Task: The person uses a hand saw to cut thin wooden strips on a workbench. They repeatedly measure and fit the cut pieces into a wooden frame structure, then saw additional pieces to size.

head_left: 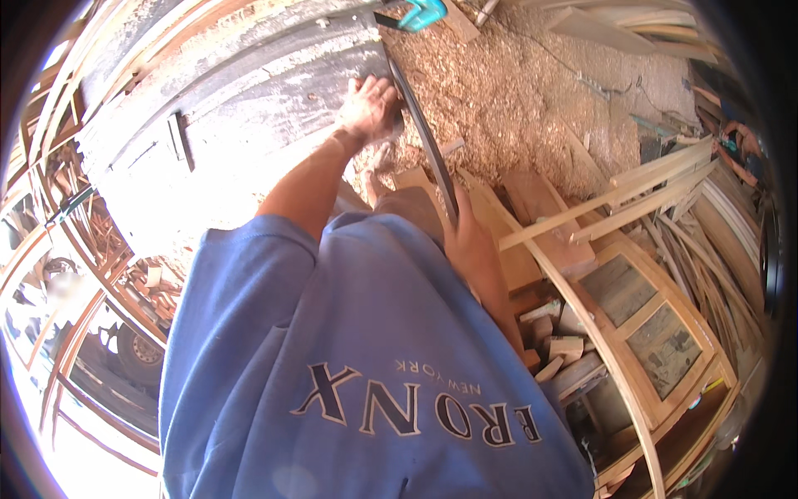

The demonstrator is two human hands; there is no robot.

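My left hand (371, 106) is at the right edge of the pale, worn workbench (274, 91), its fingers curled down. Whatever lies beneath those fingers is hidden. A long, thin, dark bar (421, 125) slants along the bench edge, just right of that hand. Its near end is in my right hand (467, 226), whose fingers are closed round it and partly out of sight. Near the bar's far end, a teal clamp-like tool (422, 15) sits at the bench's edge. A short dark strip (179, 141) lies on the bench to the left.
Wood shavings (524, 91) cover the floor beyond the bench. To my right are a wooden frame with panes (644, 324), long thin strips (615, 204) and several offcuts (565, 348). Curved wooden pieces (62, 333) stand at the left, with a vehicle wheel (141, 348) behind them.
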